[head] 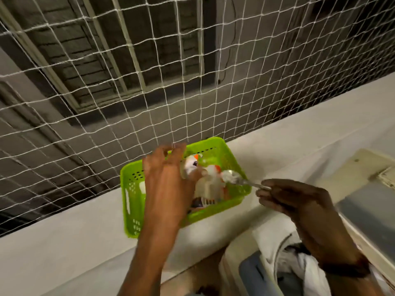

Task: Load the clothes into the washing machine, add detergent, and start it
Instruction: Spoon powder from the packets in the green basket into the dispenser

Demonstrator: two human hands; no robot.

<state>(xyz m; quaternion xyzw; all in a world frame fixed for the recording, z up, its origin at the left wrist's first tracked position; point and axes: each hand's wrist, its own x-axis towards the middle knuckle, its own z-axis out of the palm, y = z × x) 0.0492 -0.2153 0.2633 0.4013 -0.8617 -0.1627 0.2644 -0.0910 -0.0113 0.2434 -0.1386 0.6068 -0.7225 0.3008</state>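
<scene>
Holding a spoon [232, 177] heaped with white powder, the right hand [296, 202] pinches the handle's end over the green basket [130, 189]. The left hand [167, 178] spreads over the soft detergent packet [210, 189], thumb against it; whether it grips is unclear. Loose, light powder probably spills easily, so keep the spoon level towards the washing machine [232, 260], near right, with clothes [275, 242] inside.

We see two arms of one person, both bare from the hands down to the lower edge of the view. The left hand [168, 178] and left forearm [147, 248] look a little blurred. Behind the right hand [295, 199], a thin dark band [346, 268] sits close around the wrist; its material we cannot tell.
</scene>
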